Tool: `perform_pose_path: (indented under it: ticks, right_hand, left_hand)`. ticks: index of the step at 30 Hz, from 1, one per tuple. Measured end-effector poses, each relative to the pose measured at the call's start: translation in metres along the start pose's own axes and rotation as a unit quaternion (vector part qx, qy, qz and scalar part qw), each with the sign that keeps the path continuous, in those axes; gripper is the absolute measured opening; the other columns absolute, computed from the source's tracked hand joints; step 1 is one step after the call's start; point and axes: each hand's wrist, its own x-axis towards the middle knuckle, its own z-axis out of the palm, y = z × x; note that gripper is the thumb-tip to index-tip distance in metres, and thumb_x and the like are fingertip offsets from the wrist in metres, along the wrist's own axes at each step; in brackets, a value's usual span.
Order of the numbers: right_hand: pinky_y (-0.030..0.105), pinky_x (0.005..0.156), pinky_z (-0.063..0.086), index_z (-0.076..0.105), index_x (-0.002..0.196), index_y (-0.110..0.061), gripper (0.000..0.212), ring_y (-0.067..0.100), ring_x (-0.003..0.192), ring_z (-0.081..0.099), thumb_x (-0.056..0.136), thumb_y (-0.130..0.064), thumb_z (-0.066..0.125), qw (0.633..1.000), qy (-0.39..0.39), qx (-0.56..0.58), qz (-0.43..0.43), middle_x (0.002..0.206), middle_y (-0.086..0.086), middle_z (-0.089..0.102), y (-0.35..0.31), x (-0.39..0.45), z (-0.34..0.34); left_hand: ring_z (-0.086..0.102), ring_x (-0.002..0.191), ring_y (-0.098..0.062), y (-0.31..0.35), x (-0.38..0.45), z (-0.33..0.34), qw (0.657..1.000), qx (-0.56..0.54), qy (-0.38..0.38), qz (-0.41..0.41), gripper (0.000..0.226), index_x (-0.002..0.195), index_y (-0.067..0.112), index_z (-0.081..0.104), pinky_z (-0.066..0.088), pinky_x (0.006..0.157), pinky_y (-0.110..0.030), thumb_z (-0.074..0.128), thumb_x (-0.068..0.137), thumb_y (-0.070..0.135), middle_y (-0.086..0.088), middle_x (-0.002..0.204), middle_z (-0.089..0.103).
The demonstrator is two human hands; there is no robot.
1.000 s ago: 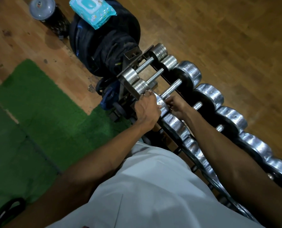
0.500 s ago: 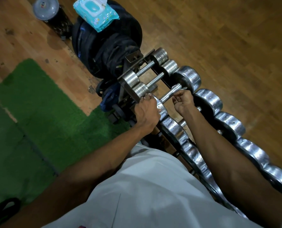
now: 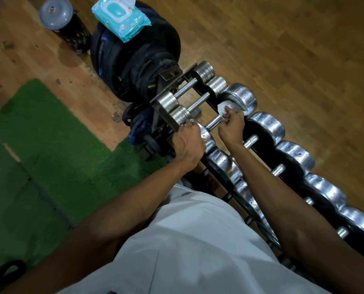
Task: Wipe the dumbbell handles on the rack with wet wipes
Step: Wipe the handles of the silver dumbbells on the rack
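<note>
head cam, looking down over a white shirt (image 3: 193,240) at the rack (image 3: 166,115). the right hand (image 3: 232,126) has its fingers (image 3: 233,113) curled round the far end of a dumbbell handle (image 3: 214,122), clamped on a white wipe (image 3: 224,107) that bunches up against the big chrome head (image 3: 243,98) on that end. the left hand (image 3: 187,141) sits on the near chrome head (image 3: 206,134) of the same dumbbell, fingers bent over its top edge and gripping it.

that dumbbell is third in from the rack's end. the two before it are smaller ones with ribbed plates (image 3: 167,101), bare handles, nobody touching them. after it a whole row of chrome dumbbells (image 3: 293,153) runs off toward the lower right, partly hidden under the right forearm.

the wipes pack (image 3: 121,18), teal with a flap open, lies on top of a stack of black weight plates (image 3: 134,60) just past the rack's end. a grey lidded bin (image 3: 55,14) stands on the wood floor (image 3: 293,49) to the left of the stack. green turf (image 3: 38,145) covers the floor on the left side.
</note>
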Motion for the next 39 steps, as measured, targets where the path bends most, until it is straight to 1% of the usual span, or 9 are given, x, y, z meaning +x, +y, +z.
perform_pose_path:
  ticks: [4,8,15,18,20,26,30,33,39]
  right_hand:
    - [0.031,0.106,0.044,0.057,0.142,0.001,0.057,0.027,0.117,0.052,0.086,0.01,0.049,0.983,-0.075,-0.15,-0.076,0.133,0.013,0.047,0.003,0.007,-0.013]
    - [0.055,0.109,0.036,0.065,0.136,-0.018,0.067,0.041,0.132,0.039,0.07,-0.004,0.063,0.909,-0.09,-0.35,-0.207,0.151,0.009,0.047,0.005,-0.001,-0.031]
    - [0.051,0.103,0.043,0.036,0.157,-0.025,0.092,0.039,0.13,0.044,0.072,-0.003,0.066,0.87,-0.171,-0.415,-0.202,0.165,-0.001,0.036,0.005,0.004,-0.039]
    - [0.042,0.082,0.055,0.035,0.157,-0.031,0.097,0.033,0.111,0.063,0.07,0.002,0.065,0.846,-0.316,-0.331,-0.273,0.153,0.001,0.052,0.001,-0.007,-0.03]
    - [0.035,0.067,0.053,0.032,0.158,-0.033,0.098,0.03,0.109,0.066,0.073,0.004,0.063,0.826,-0.342,-0.333,-0.299,0.161,-0.004,0.041,0.001,-0.005,-0.033]
    - [0.036,0.066,0.053,0.021,0.162,-0.029,0.1,0.033,0.125,0.059,0.078,0.005,0.063,0.883,-0.236,-0.369,-0.168,0.172,-0.011,0.01,-0.005,0.016,-0.055]
    - [0.043,0.074,0.058,0.022,0.162,-0.034,0.104,0.031,0.109,0.066,0.075,0.004,0.064,0.836,-0.351,-0.344,-0.243,0.167,0.0,0.032,-0.008,-0.006,-0.032]
    - [0.035,0.06,0.052,0.016,0.163,-0.033,0.103,0.033,0.11,0.066,0.078,-0.002,0.066,0.819,-0.328,-0.394,-0.258,0.171,-0.007,0.018,-0.009,-0.007,-0.034]
    - [0.036,0.059,0.051,0.016,0.165,-0.029,0.098,0.029,0.108,0.066,0.081,0.004,0.056,0.906,-0.212,-0.333,-0.153,0.171,-0.017,0.006,0.0,-0.005,-0.049]
  left_hand:
    - [0.067,0.101,-0.024,-0.002,0.0,0.001,1.0,-0.011,0.0,0.001,0.044,0.112,0.009,0.063,0.058,0.073,-0.039,0.083,0.084,0.036,-0.006,0.114,0.068]
    - [0.068,0.098,-0.024,-0.001,-0.001,0.001,1.0,-0.012,0.01,-0.001,0.043,0.112,0.01,0.064,0.057,0.07,-0.037,0.082,0.084,0.038,-0.006,0.111,0.069]
    - [0.068,0.1,-0.024,-0.002,-0.002,0.001,1.0,-0.008,0.013,-0.002,0.043,0.113,0.011,0.064,0.057,0.07,-0.037,0.082,0.085,0.037,-0.006,0.111,0.069]
    - [0.067,0.101,-0.024,-0.002,-0.002,0.001,1.0,-0.008,0.014,-0.003,0.043,0.115,0.012,0.063,0.058,0.072,-0.038,0.083,0.084,0.035,-0.005,0.112,0.068]
    - [0.067,0.102,-0.024,-0.002,-0.002,0.0,1.0,-0.005,0.013,-0.002,0.043,0.115,0.012,0.063,0.058,0.073,-0.038,0.082,0.085,0.035,-0.005,0.113,0.068]
    - [0.068,0.099,-0.024,-0.002,-0.003,-0.001,1.0,-0.017,0.011,0.0,0.041,0.109,0.011,0.064,0.058,0.071,-0.037,0.081,0.086,0.039,-0.006,0.108,0.069]
    - [0.067,0.101,-0.025,-0.002,-0.003,-0.001,1.0,-0.014,0.011,0.004,0.043,0.113,0.011,0.063,0.055,0.069,-0.036,0.083,0.084,0.035,-0.006,0.11,0.068]
    - [0.067,0.103,-0.025,-0.002,-0.003,-0.002,1.0,-0.009,0.007,0.006,0.04,0.112,0.012,0.063,0.054,0.069,-0.036,0.082,0.085,0.035,-0.006,0.112,0.068]
    - [0.068,0.099,-0.024,-0.003,-0.004,-0.001,1.0,-0.025,0.011,0.004,0.04,0.108,0.012,0.064,0.056,0.068,-0.036,0.082,0.085,0.039,-0.005,0.108,0.068]
